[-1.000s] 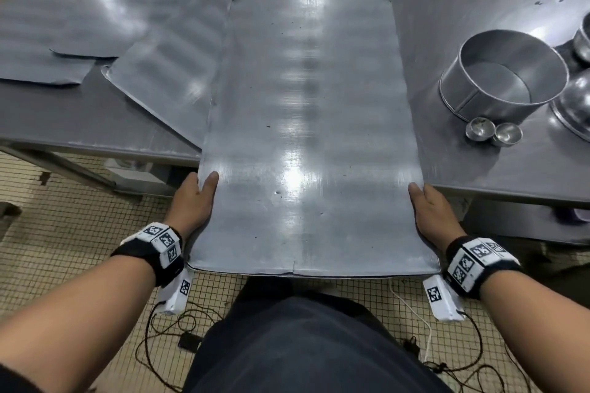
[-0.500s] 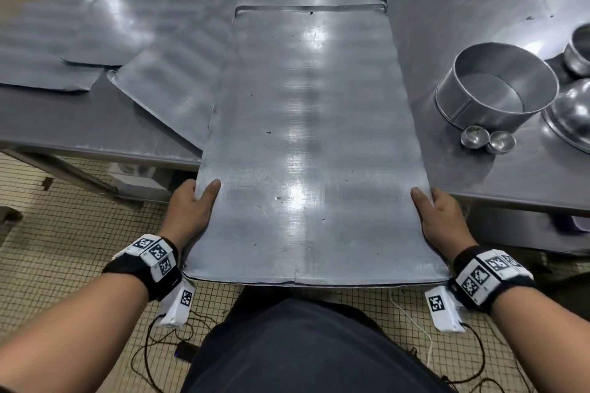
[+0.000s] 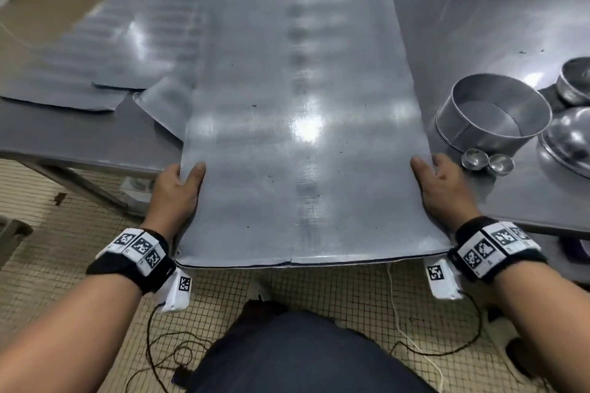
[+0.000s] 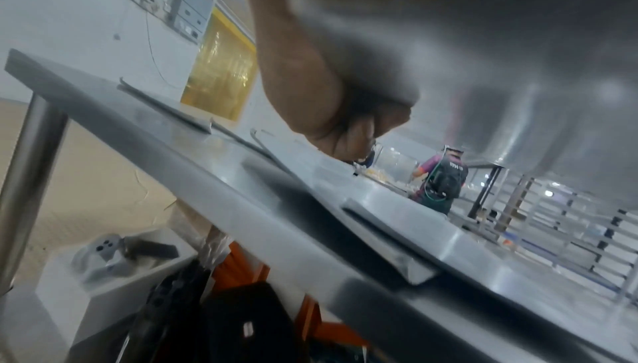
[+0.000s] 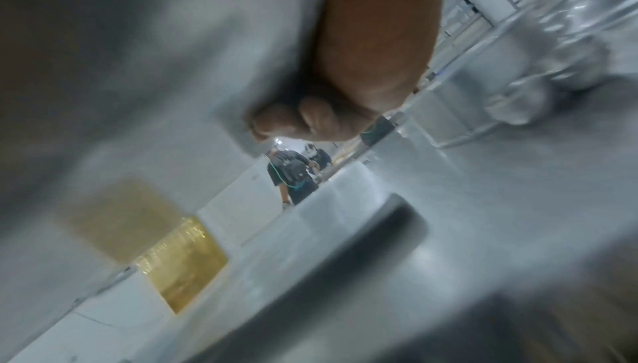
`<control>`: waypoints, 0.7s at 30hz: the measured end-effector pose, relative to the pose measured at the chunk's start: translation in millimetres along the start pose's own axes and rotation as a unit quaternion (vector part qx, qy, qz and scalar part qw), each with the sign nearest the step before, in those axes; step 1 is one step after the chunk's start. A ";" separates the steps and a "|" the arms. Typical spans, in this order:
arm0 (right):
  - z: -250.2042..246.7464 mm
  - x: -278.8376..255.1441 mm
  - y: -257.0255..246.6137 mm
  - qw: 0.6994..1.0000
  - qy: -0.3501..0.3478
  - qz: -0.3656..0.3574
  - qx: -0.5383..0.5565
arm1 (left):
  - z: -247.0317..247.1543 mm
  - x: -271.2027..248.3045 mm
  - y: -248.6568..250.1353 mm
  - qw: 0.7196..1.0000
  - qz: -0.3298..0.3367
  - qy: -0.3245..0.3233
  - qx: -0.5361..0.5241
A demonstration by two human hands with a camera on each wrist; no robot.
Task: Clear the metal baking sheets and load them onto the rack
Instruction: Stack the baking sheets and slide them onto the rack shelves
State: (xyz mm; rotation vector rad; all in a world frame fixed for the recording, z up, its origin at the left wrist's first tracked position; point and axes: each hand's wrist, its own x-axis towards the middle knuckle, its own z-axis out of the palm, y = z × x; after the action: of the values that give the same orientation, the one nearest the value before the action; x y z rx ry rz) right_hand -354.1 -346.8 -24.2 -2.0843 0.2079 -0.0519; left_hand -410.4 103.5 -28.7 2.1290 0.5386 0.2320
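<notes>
A long flat metal baking sheet (image 3: 297,112) fills the middle of the head view, its near end out past the table edge. My left hand (image 3: 178,188) grips its left edge, thumb on top, fingers underneath. My right hand (image 3: 442,188) grips the right edge the same way. In the left wrist view my left hand (image 4: 348,123) curls under the sheet's underside (image 4: 483,41). The right wrist view is blurred; my right hand (image 5: 310,123) curls under the sheet (image 5: 172,55). Several more sheets (image 3: 105,51) lie flat on the steel table (image 3: 70,134) at the left.
A round metal cake ring (image 3: 493,112), two tiny metal cups (image 3: 487,161) and metal bowls (image 3: 571,137) stand on the table at the right. A rack with rails (image 4: 569,232) shows far off in the left wrist view. People (image 4: 442,178) work in the background. Cables trail over the tiled floor (image 3: 351,290).
The sheet's far end has come up off the table and the sheet has moved toward me and slightly right. Both hands keep the same grip on its edges.
</notes>
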 end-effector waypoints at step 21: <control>130.2 81.1 -254.9 0.972 -0.005 -0.231 0.031 | -227.1 99.4 38.0 0.963 0.088 0.256 0.004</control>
State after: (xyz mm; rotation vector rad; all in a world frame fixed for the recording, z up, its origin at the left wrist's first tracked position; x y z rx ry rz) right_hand -226.0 -125.1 127.1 -2.0305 -0.2867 -0.3249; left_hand -392.4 296.8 130.1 2.1230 0.6420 0.8988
